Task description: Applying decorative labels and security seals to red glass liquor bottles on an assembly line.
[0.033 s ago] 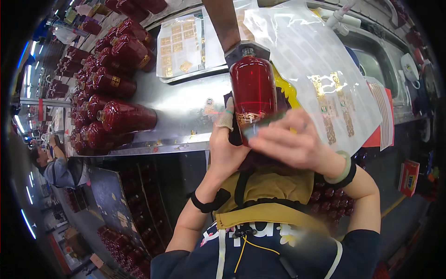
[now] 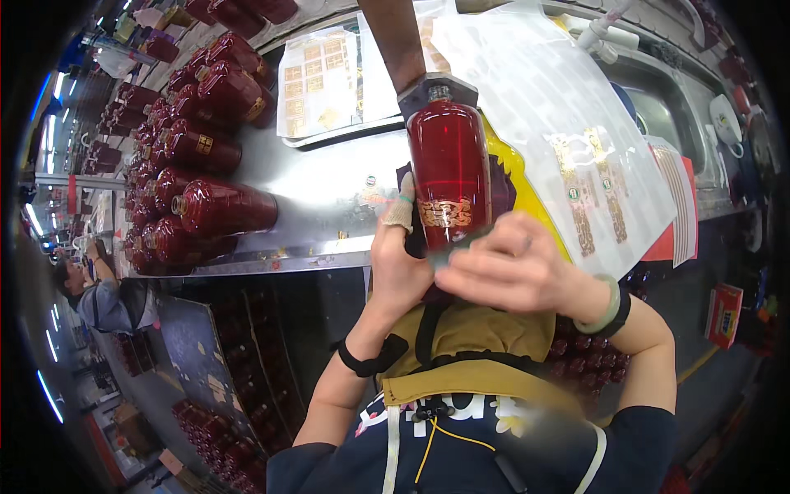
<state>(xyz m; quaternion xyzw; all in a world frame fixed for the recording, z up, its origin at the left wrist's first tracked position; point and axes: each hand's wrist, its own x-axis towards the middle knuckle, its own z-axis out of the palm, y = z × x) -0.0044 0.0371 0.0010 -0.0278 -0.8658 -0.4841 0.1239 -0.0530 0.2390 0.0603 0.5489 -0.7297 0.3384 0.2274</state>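
Note:
A glossy red bottle (image 2: 448, 156) with a gold label (image 2: 445, 212) near its base stands in front of me. Its neck points away into a grey clamp (image 2: 436, 89) on a brown post. My left hand (image 2: 398, 262) grips the bottle's lower left side, and its thumb wears a pale finger wrap. My right hand (image 2: 512, 268) curls over the bottle's base from the right, fingers just under the label. That wrist carries a pale green bangle and a black band. The bottle's bottom edge is hidden behind my fingers.
Several red bottles (image 2: 216, 206) lie on the steel table (image 2: 329, 193) to the left. Sheets of gold labels (image 2: 309, 82) and a clear sticker sheet (image 2: 576, 156) lie beyond. A sink (image 2: 658, 107) is at the right. Another person (image 2: 95, 296) works far left. More bottles (image 2: 206, 436) sit below.

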